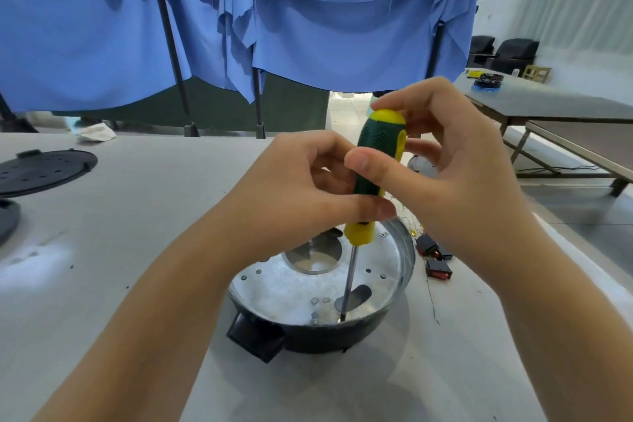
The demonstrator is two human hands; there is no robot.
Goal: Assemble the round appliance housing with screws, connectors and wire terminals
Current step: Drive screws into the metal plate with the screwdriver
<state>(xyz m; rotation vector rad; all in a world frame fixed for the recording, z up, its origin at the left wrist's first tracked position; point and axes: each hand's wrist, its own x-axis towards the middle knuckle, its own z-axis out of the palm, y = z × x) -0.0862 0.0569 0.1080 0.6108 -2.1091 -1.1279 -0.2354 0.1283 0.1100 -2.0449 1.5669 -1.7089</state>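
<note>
two bare forearms reach in from the near edge over the pale table (137, 216). between them, nearest of the objects, sits the round appliance housing (322, 305): a black shell with a rectangular black socket (255, 339) at its near left, holding a silvery metal plate (291, 291) with a round hole towards its far side. a few small screws (320, 300) lie loose on the plate's near part. the screwdriver (371, 175) stands almost upright, its tip planted on the plate near the near rim. the left hand (298, 181) is closed around the lower part of the green and yellow handle, thumb across the front. the right hand (442, 154) curls loosely over the yellow cap, fingertips on the handle. no writing is readable on the tool. just right of the housing lie black rocker switches (436, 267) with thin wires. far left rests a black perforated lid (41, 169). beyond the table hangs a blue cloth (308, 27).
</note>
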